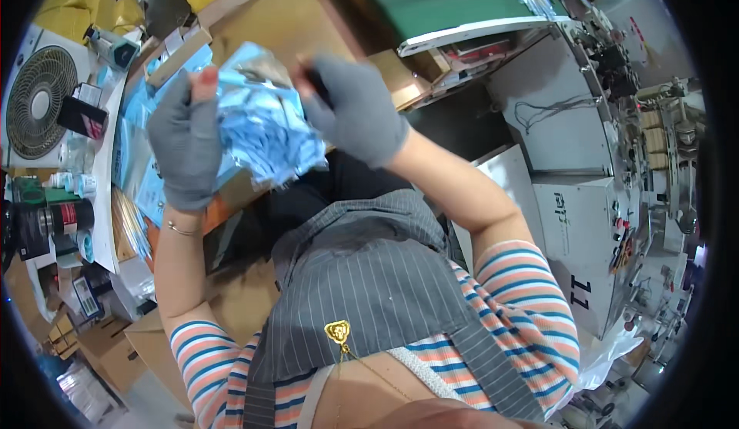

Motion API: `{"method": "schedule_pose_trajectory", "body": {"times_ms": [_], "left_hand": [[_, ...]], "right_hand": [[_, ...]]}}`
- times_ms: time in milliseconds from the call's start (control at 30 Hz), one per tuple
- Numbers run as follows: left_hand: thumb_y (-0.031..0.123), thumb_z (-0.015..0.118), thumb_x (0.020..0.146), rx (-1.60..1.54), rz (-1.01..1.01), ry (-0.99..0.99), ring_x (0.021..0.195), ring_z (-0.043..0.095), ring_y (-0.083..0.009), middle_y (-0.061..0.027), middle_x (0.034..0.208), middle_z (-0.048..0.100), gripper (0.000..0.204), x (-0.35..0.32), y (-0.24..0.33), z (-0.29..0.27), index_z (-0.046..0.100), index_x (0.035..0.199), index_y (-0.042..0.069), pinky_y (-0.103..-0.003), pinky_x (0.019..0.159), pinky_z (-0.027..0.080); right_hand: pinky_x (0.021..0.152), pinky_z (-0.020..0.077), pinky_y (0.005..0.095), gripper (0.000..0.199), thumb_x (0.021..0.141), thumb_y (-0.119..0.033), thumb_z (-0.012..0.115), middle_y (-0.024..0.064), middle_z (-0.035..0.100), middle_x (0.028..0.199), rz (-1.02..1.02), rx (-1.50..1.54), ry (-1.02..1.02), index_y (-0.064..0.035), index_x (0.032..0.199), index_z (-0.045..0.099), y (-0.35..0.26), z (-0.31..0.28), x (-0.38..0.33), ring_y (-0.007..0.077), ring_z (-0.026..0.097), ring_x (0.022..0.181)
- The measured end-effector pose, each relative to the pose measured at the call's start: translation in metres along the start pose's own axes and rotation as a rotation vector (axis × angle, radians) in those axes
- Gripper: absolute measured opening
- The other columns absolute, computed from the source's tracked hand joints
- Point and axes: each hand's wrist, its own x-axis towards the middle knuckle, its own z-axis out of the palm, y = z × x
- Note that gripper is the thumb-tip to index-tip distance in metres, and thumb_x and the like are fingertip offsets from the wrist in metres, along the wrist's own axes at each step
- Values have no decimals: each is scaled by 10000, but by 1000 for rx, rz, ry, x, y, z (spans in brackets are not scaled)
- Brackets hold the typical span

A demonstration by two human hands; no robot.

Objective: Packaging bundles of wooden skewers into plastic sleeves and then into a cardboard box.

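A clear plastic bag [269, 132] filled with crinkled blue packets hangs between my hands, above my lap. On its left side, my left hand [187, 140], in a grey fingerless glove, is closed on the upper edge with the thumb up. My right hand [350, 109], gloved the same way, is raised at the bag's upper right. Motion smears its fingers, so whether they grip the bag is unclear. Behind the bag, more blue plastic packaging [135, 125] lies on the white table [115, 221] to the left.
A round fan [40, 102] stands at the far left, close to a dark phone [83, 113]. Near it are small bottles and a dark cylinder [69, 217]. Ahead sits a large open cardboard box [296, 25], with a green-topped table [439, 1] beyond. White cabinets [573, 221] line the right.
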Motion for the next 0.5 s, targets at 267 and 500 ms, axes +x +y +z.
{"method": "schedule_pose_trajectory", "body": {"times_ms": [267, 500], "left_hand": [[301, 619, 889, 609, 349, -338, 605, 581, -312, -114, 678, 568, 234, -26, -132, 42, 558, 826, 84, -397, 528, 438], [269, 654, 835, 350, 86, -610, 732, 578, -320, -122, 785, 573, 205, -50, -151, 50, 607, 907, 83, -409, 622, 445]], "right_hand": [[655, 510, 448, 122, 839, -216, 574, 190, 638, 791, -21, -478, -7, -155, 925, 635, 171, -41, 115, 401, 625, 740], [752, 505, 483, 196, 866, -202, 482, 205, 660, 935, 106, -1254, -123, -78, 952, 607, 341, -160, 221, 407, 632, 877]]}}
